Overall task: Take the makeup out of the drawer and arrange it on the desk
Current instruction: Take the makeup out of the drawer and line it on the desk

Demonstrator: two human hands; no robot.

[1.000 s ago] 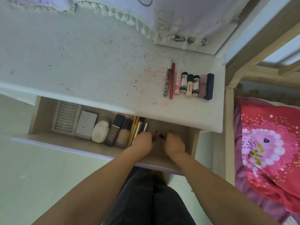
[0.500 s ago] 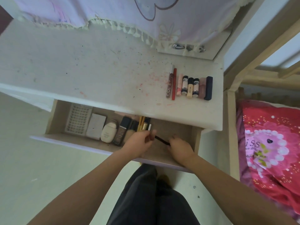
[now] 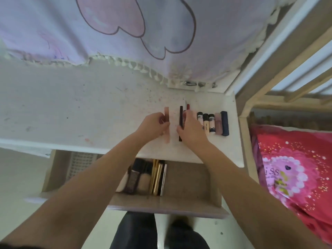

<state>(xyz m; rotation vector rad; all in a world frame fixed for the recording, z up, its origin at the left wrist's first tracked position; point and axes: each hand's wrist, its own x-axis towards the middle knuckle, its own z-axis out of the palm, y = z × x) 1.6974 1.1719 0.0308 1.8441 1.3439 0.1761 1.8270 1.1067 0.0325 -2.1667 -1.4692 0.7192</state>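
Note:
Both hands are over the white desk (image 3: 89, 108). My left hand (image 3: 154, 124) grips a pale pink stick (image 3: 167, 123) that stands lengthwise. My right hand (image 3: 190, 129) holds a thin dark pencil (image 3: 181, 121) just left of the row of makeup. That row holds a red pencil (image 3: 188, 106), small tubes with black caps (image 3: 206, 123), a pink tube (image 3: 218, 124) and a navy lipstick (image 3: 225, 125); my right hand hides its left part. Below, the open drawer (image 3: 188, 180) keeps foundation bottles (image 3: 138, 180) and gold pencils (image 3: 157, 178).
A lilac curtain with a tassel fringe (image 3: 107, 33) hangs over the back of the desk. A wooden bed frame (image 3: 287, 69) and a red and pink bedspread (image 3: 296, 177) lie to the right. A white ribbed tray (image 3: 80, 162) sits at the drawer's left.
Both hands have left the drawer and risen to the desktop, the left carrying a pink stick and the right a dark pencil. The camera tilted up toward the curtain.

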